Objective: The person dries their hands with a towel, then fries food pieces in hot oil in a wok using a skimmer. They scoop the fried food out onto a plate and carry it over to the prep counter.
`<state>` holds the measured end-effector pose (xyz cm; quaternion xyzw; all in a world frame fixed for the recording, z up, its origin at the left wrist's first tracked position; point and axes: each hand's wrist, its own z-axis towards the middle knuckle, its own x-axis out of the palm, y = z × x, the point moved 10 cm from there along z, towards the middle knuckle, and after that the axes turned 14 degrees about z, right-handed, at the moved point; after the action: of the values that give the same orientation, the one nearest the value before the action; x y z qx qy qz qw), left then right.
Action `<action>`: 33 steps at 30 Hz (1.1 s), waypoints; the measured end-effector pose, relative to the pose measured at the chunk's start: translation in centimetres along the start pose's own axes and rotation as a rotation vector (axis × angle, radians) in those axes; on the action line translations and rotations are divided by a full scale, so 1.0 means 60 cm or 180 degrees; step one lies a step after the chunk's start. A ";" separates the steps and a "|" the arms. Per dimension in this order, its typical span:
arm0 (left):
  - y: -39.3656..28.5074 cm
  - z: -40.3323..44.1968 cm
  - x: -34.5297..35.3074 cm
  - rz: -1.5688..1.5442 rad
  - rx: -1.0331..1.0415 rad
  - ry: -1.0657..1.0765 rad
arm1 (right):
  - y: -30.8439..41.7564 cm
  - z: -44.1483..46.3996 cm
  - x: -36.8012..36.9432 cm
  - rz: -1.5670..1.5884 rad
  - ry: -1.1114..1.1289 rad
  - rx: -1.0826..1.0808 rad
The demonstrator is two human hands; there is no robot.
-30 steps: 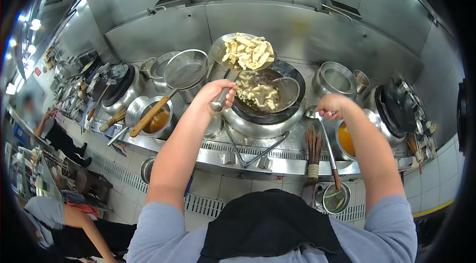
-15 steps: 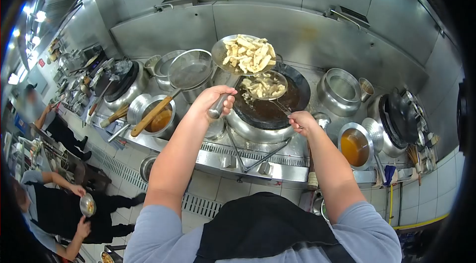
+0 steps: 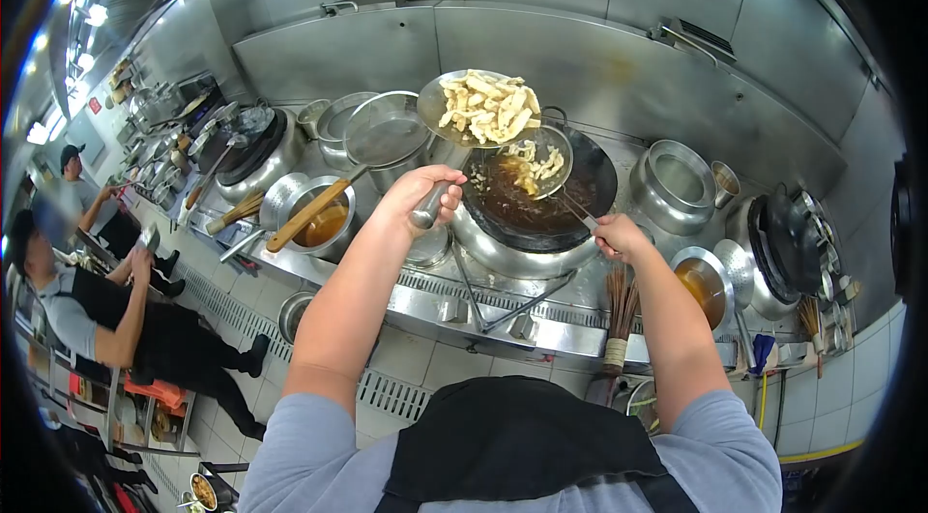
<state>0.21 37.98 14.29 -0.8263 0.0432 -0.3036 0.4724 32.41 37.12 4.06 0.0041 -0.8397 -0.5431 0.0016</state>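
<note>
My left hand [image 3: 423, 196] is closed around the thick metal handle of a wide skimmer [image 3: 434, 114]. Pale fried strips [image 3: 491, 107] are heaped on the skimmer, above the back of a dark wok [image 3: 601, 179]. In my right hand [image 3: 622, 237] is the thin handle of a wire strainer [image 3: 564, 157], tilted over the wok just below the skimmer. Some pale pieces [image 3: 532, 168] show in the strainer; whether any are falling from it I cannot tell. Brown liquid [image 3: 503, 211] bubbles in the wok.
Left of the wok stand a sieve with a wooden handle [image 3: 309, 216] and a pot of brown liquid [image 3: 324, 226]. To the right are a steel pot [image 3: 667, 179], another pot [image 3: 703, 281] and a bamboo brush [image 3: 619, 310]. Co-workers [image 3: 126, 310] stand at the left.
My right hand has shifted slightly right, and the strainer has tilted and shows fewer pieces. My left hand still holds the loaded skimmer up. The view has turned a little left.
</note>
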 end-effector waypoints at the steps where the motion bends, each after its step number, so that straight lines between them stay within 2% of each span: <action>1: -0.001 -0.002 0.000 0.0002 0.0007 -0.0007 | -0.015 0.000 0.004 0.0074 0.0100 0.0103; 10: -0.005 -0.008 0.000 0.0048 -0.0012 -0.0092 | -0.049 -0.069 0.052 0.1189 0.0233 0.0366; 13: -0.002 -0.014 0.006 0.0020 -0.0086 -0.0091 | -0.051 -0.088 0.073 0.1619 0.0482 0.0579; 15: 0.000 -0.013 0.004 0.0016 -0.0035 -0.0075 | -0.056 -0.097 0.093 0.2405 0.0698 0.0893; 16: 0.003 -0.013 0.003 0.0017 -0.0046 -0.0068 | -0.050 -0.098 0.101 0.2527 0.0726 0.0840; 19: 0.011 -0.010 0.003 -0.0118 -0.0087 0.0004 | -0.052 -0.070 0.110 0.2675 0.0577 0.0952; 25: 0.019 -0.020 0.001 -0.0121 -0.0079 -0.0029 | -0.040 0.017 0.121 0.2596 0.0354 0.0716; 29: 0.021 -0.032 -0.006 -0.0166 -0.0008 -0.0024 | -0.037 0.035 0.087 0.2386 0.0236 0.0416; 31: 0.026 -0.038 -0.015 -0.0186 0.0018 -0.0083 | -0.010 0.011 0.059 0.1671 0.0190 -0.0010; 33: 0.028 -0.045 -0.022 -0.0150 0.0046 -0.0094 | -0.011 0.006 0.032 0.1350 0.0133 0.0018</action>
<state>-1.96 35.52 13.33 -0.8281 0.0144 -0.3027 0.4717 30.47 37.18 3.30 -0.1615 -0.8230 -0.5280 0.1333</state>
